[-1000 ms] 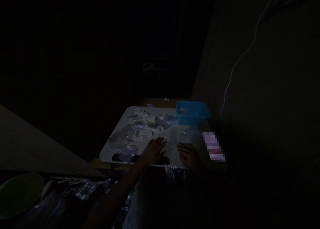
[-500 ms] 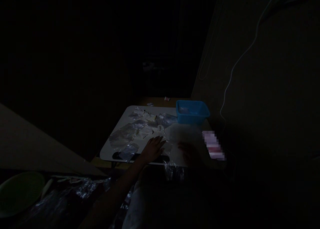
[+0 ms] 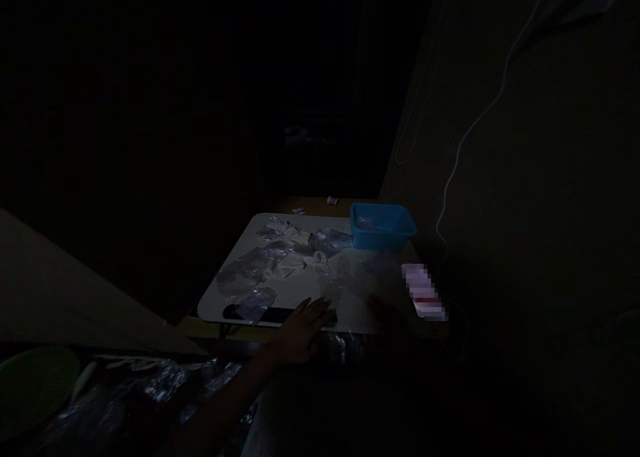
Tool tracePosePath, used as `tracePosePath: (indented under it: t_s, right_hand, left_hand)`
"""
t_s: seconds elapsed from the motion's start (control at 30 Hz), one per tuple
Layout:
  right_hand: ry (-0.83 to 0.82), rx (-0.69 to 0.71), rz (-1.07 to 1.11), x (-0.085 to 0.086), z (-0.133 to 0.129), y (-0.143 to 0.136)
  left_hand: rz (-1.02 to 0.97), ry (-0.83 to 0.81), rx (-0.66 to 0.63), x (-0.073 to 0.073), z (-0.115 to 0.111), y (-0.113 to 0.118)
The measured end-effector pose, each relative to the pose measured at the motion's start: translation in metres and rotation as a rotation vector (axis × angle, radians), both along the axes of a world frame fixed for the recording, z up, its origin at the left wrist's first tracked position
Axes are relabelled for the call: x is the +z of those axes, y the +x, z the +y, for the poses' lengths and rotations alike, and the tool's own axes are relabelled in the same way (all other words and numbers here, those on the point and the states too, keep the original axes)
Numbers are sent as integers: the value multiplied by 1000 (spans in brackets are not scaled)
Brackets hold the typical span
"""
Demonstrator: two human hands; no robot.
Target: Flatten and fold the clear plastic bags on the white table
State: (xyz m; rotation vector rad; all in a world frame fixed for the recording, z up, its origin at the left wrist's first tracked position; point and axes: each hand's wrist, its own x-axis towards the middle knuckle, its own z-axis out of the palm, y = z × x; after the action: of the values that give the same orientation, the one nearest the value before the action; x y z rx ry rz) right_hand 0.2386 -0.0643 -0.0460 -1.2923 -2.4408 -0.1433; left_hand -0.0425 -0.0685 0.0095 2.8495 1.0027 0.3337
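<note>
At the near edge of a low white table [image 3: 240,244], shiny transparent plastic [image 3: 344,348] hangs over the rim between the two hands. The left hand [image 3: 300,334] is nearest to it, palm down with fingers loosely spread over the dark slot [image 3: 280,315] in the tabletop, grasping nothing visible. The right hand [image 3: 385,314] lies in deep shadow toward the right side; whether it grips or touches anything cannot be told.

Beyond the left hand, crumpled white pieces [image 3: 289,266] lie among thin plastic wrappings [image 3: 240,274] spread over the left and middle of the top. A small plastic piece [image 3: 257,305] overlaps the slot's left part. The blue basin [image 3: 383,234] stands upright at the far right corner, with something pale inside. A blurred pink-and-white item [image 3: 425,294] lies along the right edge.

White surface shows along the left rim, while dim tabletop spans the stretch between the right hand and the basin. Close by on the right rises a dark wall [image 3: 525,197], with a pale cord [image 3: 457,157] running down it. Behind the table, a yellowish surface [image 3: 310,204] bears a small cylinder [image 3: 332,200] and a small packet [image 3: 299,210]. A pale slanted panel [image 3: 75,290] narrows the left side; below it are a round green object [image 3: 37,390] and glossy crumpled plastic [image 3: 167,380].
</note>
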Motion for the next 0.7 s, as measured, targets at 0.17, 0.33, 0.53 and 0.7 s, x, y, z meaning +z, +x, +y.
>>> tracePosePath:
  t_s: [0.17, 0.33, 0.53, 0.7]
  right_hand:
    - [21, 67, 31, 8, -1, -7]
    - [26, 43, 67, 11, -3, -8]
    - [46, 36, 58, 5, 1, -7]
    - [54, 41, 81, -7, 6, -8]
  left_hand:
    - [57, 31, 85, -6, 1, 8]
    - [11, 46, 92, -10, 2, 8]
    - [0, 79, 98, -16, 1, 7]
    - [-5, 97, 107, -14, 1, 9]
